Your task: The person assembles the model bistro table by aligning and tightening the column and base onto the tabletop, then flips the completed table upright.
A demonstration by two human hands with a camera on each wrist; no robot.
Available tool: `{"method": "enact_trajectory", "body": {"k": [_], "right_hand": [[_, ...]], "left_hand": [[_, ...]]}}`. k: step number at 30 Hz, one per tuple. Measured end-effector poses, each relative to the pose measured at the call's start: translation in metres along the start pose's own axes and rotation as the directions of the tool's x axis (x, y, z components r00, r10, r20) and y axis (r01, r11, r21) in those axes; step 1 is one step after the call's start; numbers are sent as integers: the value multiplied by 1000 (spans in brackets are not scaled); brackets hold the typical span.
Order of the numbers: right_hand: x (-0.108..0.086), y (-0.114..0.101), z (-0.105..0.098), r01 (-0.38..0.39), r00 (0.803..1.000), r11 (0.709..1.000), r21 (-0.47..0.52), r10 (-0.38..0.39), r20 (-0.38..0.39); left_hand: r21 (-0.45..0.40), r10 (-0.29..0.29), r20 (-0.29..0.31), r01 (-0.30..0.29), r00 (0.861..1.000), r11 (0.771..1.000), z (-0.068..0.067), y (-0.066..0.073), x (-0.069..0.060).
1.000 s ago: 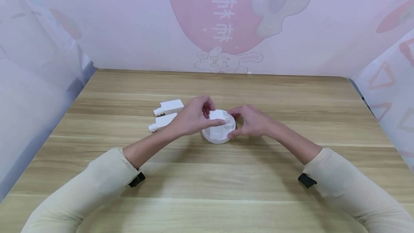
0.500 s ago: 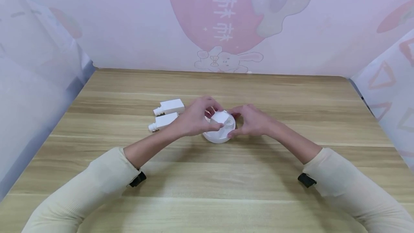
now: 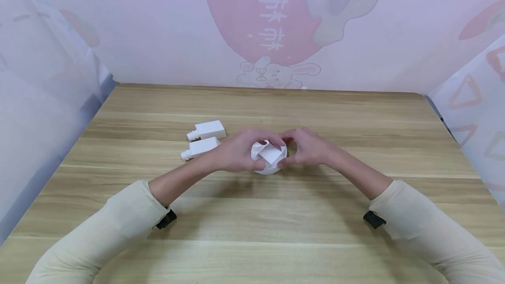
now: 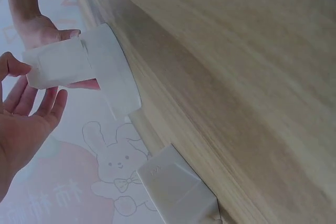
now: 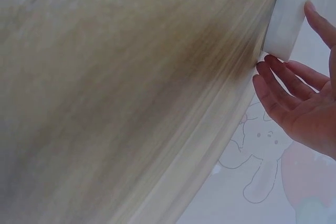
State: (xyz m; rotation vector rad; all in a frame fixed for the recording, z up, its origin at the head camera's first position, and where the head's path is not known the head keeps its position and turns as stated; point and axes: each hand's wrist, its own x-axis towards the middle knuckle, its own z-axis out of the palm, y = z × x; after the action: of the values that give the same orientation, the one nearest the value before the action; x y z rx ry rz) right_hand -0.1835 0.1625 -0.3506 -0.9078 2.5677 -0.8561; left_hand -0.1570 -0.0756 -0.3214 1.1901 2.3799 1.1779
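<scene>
In the head view my left hand (image 3: pixel 238 151) reaches over a white box-shaped body (image 3: pixel 270 153), its thumb and fingertips on either side of the top. The left wrist view shows that white body (image 4: pixel 62 62) standing out from a low round white base (image 4: pixel 116 74), which sits on the table. My right hand (image 3: pixel 307 147) holds the base's right side. Its thumb lies on one side of the base (image 5: pixel 289 19) and its fingertips on the other in the right wrist view. How the body joins the base is not visible.
Left of my left hand lie two white rectangular bottles, a farther one (image 3: pixel 211 129) and a nearer one (image 3: pixel 203 146), their threaded necks pointing left. A printed backdrop (image 3: pixel 355 56) rises behind the wooden table (image 3: pixel 252 222), with light side walls at both edges.
The white body has turned so its corners point differently, and my left hand has shifted slightly right with its fingers spread around the top. My right hand and the base have stayed put.
</scene>
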Motion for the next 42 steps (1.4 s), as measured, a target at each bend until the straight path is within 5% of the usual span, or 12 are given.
{"method": "enact_trajectory", "body": {"k": [4,14,30,42], "right_hand": [[0,0,0,9,1000,1000,1,-9,-3],[1,-1,-2,34,999,999,-12,-34,-8],[0,-2,-2,14,1000,998,-60,-12,22],[2,-8,1,30,1000,995,-93,-31,-5]], "left_hand": [[-12,39,30,-39,999,999,-1,-1,-1],[-1,-57,-51,57,997,998,-1,3,-5],[-31,3,40,-2,999,1000,-5,-6,-9],[-2,11,14,-11,1000,1000,-7,-4,-12]]}}
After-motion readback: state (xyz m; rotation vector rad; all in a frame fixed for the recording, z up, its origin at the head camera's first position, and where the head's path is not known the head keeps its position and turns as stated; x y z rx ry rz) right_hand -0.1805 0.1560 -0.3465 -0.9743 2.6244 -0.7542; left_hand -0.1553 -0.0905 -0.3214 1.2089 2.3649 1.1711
